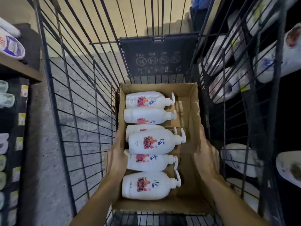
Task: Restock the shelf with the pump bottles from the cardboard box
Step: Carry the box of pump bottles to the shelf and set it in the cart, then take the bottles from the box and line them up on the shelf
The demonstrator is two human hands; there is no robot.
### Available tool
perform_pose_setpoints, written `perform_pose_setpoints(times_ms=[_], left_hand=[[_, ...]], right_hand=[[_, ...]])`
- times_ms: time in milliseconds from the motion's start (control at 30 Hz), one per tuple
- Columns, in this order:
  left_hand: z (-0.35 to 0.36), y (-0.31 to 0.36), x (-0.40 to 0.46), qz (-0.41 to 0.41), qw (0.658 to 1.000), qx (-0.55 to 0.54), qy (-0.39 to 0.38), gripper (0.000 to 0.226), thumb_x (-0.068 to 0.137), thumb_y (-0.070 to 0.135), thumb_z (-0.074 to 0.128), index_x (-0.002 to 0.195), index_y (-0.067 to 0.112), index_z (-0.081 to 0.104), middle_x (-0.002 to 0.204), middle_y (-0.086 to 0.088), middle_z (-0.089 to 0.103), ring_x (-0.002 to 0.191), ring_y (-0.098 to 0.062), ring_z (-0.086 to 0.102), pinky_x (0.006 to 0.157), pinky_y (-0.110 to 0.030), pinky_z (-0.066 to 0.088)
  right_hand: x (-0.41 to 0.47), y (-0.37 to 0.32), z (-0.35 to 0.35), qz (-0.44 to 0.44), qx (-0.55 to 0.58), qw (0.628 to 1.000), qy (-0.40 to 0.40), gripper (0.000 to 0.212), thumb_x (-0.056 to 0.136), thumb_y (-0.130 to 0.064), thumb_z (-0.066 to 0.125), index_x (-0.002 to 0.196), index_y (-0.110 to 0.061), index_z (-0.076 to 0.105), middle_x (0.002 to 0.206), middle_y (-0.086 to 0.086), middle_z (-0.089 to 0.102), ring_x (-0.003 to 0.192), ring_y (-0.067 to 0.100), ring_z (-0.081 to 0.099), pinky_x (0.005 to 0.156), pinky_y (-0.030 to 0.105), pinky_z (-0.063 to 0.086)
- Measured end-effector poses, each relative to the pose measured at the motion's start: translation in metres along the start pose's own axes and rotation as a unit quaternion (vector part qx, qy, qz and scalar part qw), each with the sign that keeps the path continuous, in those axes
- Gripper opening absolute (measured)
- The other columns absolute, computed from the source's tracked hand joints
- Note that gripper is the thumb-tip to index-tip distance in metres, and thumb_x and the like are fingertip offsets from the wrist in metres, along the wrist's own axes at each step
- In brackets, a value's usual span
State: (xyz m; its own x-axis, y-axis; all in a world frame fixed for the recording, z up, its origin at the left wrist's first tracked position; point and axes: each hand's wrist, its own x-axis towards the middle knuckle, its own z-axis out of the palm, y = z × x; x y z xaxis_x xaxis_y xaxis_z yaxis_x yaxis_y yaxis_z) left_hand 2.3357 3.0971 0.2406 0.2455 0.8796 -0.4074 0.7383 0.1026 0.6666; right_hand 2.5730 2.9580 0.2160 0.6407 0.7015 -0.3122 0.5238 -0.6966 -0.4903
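An open cardboard box (pixel 189 101) sits inside a black wire cart (pixel 78 111). Several white pump bottles with red labels lie on their sides in it, pumps pointing right; one bottle (pixel 153 141) rests on top of the others in the middle. My left hand (pixel 116 158) grips the box's left wall, fingers reaching inside beside the bottles. My right hand (pixel 206 154) clasps the box's right wall from outside. Neither hand holds a bottle.
Shelves with white packaged goods stand on the right (pixel 267 66) and on the left (pixel 9 46). The cart's wire sides rise close around the box. A dark sign panel (pixel 158 56) hangs at the cart's far end. Grey floor shows through the left side.
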Motion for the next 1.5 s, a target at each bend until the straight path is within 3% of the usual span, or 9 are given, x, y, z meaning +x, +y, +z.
perform_pose_setpoints(times_ms=[200, 400, 567, 667, 833, 1033, 1133, 1300, 1500], left_hand=[[0.015, -0.025, -0.006, -0.031, 0.990, 0.139, -0.001, 0.085, 0.087, 0.019, 0.037, 0.142, 0.056, -0.016, 0.101, -0.013, 0.066, 0.076, -0.029, 0.064, 0.068, -0.045, 0.056], [0.013, -0.003, -0.015, -0.093, 0.971, 0.205, -0.081, 0.090, 0.091, 0.023, 0.044, 0.146, 0.039, -0.025, 0.150, -0.013, 0.030, 0.117, -0.037, 0.052, 0.090, -0.050, 0.049], [0.001, 0.036, 0.002, -0.059, 0.933, 0.332, -0.123, 0.049, 0.085, 0.009, 0.048, 0.134, 0.005, 0.041, 0.142, -0.019, 0.041, 0.128, -0.036, 0.042, 0.099, -0.045, 0.043], [-0.025, 0.079, 0.024, 0.008, 0.924, 0.357, -0.138, 0.023, 0.085, 0.016, 0.047, 0.104, 0.009, 0.057, 0.109, -0.013, 0.064, 0.098, -0.034, 0.060, 0.073, -0.034, 0.045], [-0.053, 0.125, 0.070, 0.139, 0.914, 0.339, -0.174, 0.035, 0.090, 0.024, 0.050, 0.122, 0.012, 0.059, 0.116, -0.010, 0.066, 0.106, -0.031, 0.060, 0.084, -0.034, 0.047], [-0.017, 0.128, 0.108, 0.215, 0.830, 0.410, -0.311, 0.024, 0.092, 0.022, 0.050, 0.111, 0.010, 0.058, 0.120, -0.009, 0.062, 0.103, -0.026, 0.053, 0.087, -0.033, 0.041], [0.001, 0.118, 0.113, 0.256, 0.813, 0.389, -0.349, 0.017, 0.097, 0.030, 0.051, 0.109, 0.019, 0.047, 0.090, 0.006, 0.051, 0.094, -0.019, 0.045, 0.078, -0.030, 0.033], [0.025, 0.091, 0.128, 0.279, 0.809, 0.368, -0.363, 0.053, 0.075, 0.054, 0.055, 0.116, 0.022, 0.048, 0.102, 0.002, 0.056, 0.093, -0.026, 0.052, 0.083, -0.034, 0.041], [0.048, 0.063, 0.150, 0.310, 0.762, 0.490, -0.287, 0.074, 0.076, 0.048, 0.071, 0.132, 0.011, 0.040, 0.129, -0.017, 0.051, 0.119, -0.035, 0.048, 0.096, -0.043, 0.040]], right_hand=[[-0.008, 0.012, 0.013, 0.015, -0.013, 1.000, 0.015, 0.078, 0.099, -0.026, 0.048, 0.153, -0.042, -0.005, 0.143, 0.006, 0.052, 0.113, 0.033, 0.061, 0.092, 0.049, 0.051], [-0.006, -0.003, 0.007, 0.072, -0.082, 0.992, -0.058, 0.099, 0.087, -0.015, 0.061, 0.155, -0.026, -0.011, 0.148, 0.013, 0.037, 0.131, 0.033, 0.039, 0.098, 0.047, 0.043], [-0.004, -0.043, -0.015, 0.133, -0.081, 0.987, -0.048, 0.082, 0.088, -0.025, 0.063, 0.154, -0.011, 0.016, 0.160, 0.018, 0.017, 0.147, 0.034, 0.014, 0.118, 0.045, 0.022], [-0.008, -0.071, -0.029, 0.127, -0.075, 0.989, 0.013, 0.066, 0.085, -0.024, 0.066, 0.143, -0.011, 0.036, 0.148, 0.016, 0.037, 0.136, 0.032, 0.033, 0.107, 0.042, 0.035], [-0.023, -0.096, -0.022, 0.224, 0.156, 0.958, 0.089, 0.035, 0.090, -0.029, 0.062, 0.120, -0.012, 0.056, 0.117, 0.008, 0.058, 0.106, 0.027, 0.057, 0.086, 0.038, 0.049], [-0.050, -0.101, 0.064, 0.426, 0.345, 0.830, 0.102, 0.056, 0.077, -0.070, 0.061, 0.087, -0.015, 0.053, 0.084, 0.005, 0.055, 0.081, 0.026, 0.058, 0.070, 0.032, 0.039], [-0.055, -0.107, 0.117, 0.466, 0.355, 0.805, 0.097, 0.066, 0.057, -0.086, 0.061, 0.064, -0.027, 0.034, 0.067, 0.002, 0.043, 0.063, 0.018, 0.044, 0.068, 0.031, 0.034], [-0.041, -0.125, 0.142, 0.475, 0.357, 0.791, 0.143, 0.092, 0.052, -0.081, 0.069, 0.104, -0.005, 0.061, 0.107, 0.013, 0.065, 0.099, 0.031, 0.061, 0.085, 0.041, 0.052], [-0.025, -0.133, 0.131, 0.508, 0.357, 0.769, 0.153, 0.093, 0.061, -0.060, 0.079, 0.128, -0.007, 0.043, 0.132, 0.016, 0.052, 0.122, 0.036, 0.051, 0.098, 0.044, 0.046]])
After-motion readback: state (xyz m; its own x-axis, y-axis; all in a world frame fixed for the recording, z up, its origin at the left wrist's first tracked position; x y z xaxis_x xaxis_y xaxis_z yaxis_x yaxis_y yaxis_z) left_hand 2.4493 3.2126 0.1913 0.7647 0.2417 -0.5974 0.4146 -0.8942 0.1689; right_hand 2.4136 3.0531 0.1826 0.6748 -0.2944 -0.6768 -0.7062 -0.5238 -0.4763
